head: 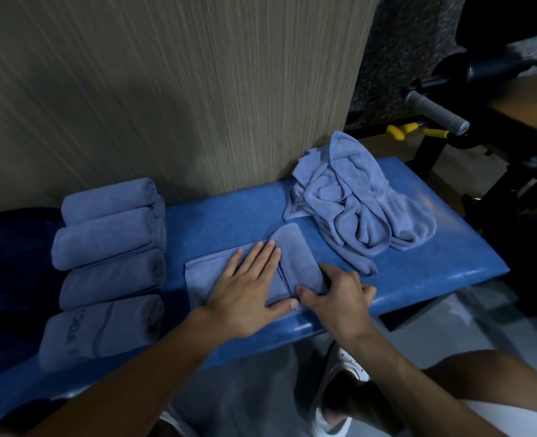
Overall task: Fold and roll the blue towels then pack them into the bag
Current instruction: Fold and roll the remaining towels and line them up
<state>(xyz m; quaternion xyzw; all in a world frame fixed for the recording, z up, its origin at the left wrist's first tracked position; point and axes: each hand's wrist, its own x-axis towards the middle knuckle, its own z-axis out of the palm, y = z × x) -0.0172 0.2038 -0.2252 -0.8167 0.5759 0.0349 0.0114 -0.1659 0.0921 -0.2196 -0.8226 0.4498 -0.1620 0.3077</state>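
A folded blue towel (295,257) lies flat on the blue padded bench (229,216). My left hand (248,288) presses down on it with straight fingers. My right hand (339,294) curls round the towel's right end, where the cloth is turned over into the start of a roll. Several rolled blue towels (109,244) sit in a row at the left of the bench. A heap of loose blue towels (355,200) lies at the bench's far right. A dark blue bag (8,263) lies at the left edge, partly under the rolls.
A wood-grain wall panel (166,89) rises directly behind the bench. Black gym equipment with a grey handle grip (437,111) and yellow knobs (396,132) stands to the right. My knee (494,383) and a white shoe (339,405) show below the bench's front edge.
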